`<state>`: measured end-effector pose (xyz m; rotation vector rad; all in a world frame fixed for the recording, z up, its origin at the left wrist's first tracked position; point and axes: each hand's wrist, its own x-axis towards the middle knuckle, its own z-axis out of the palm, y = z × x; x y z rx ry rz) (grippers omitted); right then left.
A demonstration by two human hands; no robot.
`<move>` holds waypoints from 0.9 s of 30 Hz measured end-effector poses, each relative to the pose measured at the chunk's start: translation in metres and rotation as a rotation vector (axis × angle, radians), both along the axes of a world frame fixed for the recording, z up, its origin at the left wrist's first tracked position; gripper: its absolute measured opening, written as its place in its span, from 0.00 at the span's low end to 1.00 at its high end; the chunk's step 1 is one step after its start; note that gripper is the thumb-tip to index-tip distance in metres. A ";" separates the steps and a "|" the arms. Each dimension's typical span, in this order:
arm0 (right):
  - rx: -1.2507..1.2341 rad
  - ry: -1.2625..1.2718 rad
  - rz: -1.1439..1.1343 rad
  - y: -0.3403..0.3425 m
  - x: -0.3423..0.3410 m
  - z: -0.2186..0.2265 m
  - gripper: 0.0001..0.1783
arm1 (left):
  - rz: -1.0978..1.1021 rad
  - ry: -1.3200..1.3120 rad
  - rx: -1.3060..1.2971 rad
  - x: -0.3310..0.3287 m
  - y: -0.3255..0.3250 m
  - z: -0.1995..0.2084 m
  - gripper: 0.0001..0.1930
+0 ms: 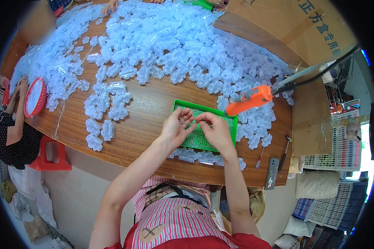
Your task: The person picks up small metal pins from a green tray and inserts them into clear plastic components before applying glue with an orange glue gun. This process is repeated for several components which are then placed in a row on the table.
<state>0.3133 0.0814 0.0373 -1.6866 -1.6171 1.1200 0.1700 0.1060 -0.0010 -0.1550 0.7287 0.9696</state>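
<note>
My left hand (pixel 178 126) is palm up over a green tray (pixel 199 141), its fingers loosely curled and apart. Whether tiny pieces lie in the palm is too small to tell. Beside it my right hand (pixel 216 132) pinches thumb and forefinger together close to the left fingertips; whatever is in that pinch cannot be made out. Small silvery bits are scattered over the tray's floor. An orange powered screwdriver (pixel 253 100) hangs just beyond the tray's right end. Between tray and table edge lies a row of clear plastic parts (pixel 205 157).
A heap of clear plastic parts (pixel 166 33) covers the far table (pixel 145 133). A cardboard box (pixel 278 29) stands at right. A small screwdriver (pixel 260 158), a hammer-like tool (pixel 285 153) and a phone (pixel 271 173) lie right. Another person's hands (pixel 23 87) touch a red basket (pixel 35 97).
</note>
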 end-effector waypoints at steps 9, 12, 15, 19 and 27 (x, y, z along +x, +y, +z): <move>0.196 -0.510 0.069 -0.003 -0.021 -0.044 0.28 | 0.005 0.120 0.027 -0.026 -0.007 0.001 0.13; 0.226 -0.402 0.112 -0.005 -0.026 -0.045 0.22 | 0.032 0.010 -0.012 -0.032 -0.010 -0.006 0.12; 0.257 -0.371 0.157 -0.007 -0.027 -0.043 0.11 | 0.063 0.013 0.012 -0.031 -0.016 -0.008 0.12; 0.248 -0.537 0.203 -0.014 -0.039 -0.049 0.13 | 0.094 0.036 0.024 -0.035 -0.021 -0.005 0.11; 0.096 -0.140 0.053 -0.009 -0.020 -0.039 0.07 | 0.039 -0.028 0.090 -0.040 -0.026 0.000 0.16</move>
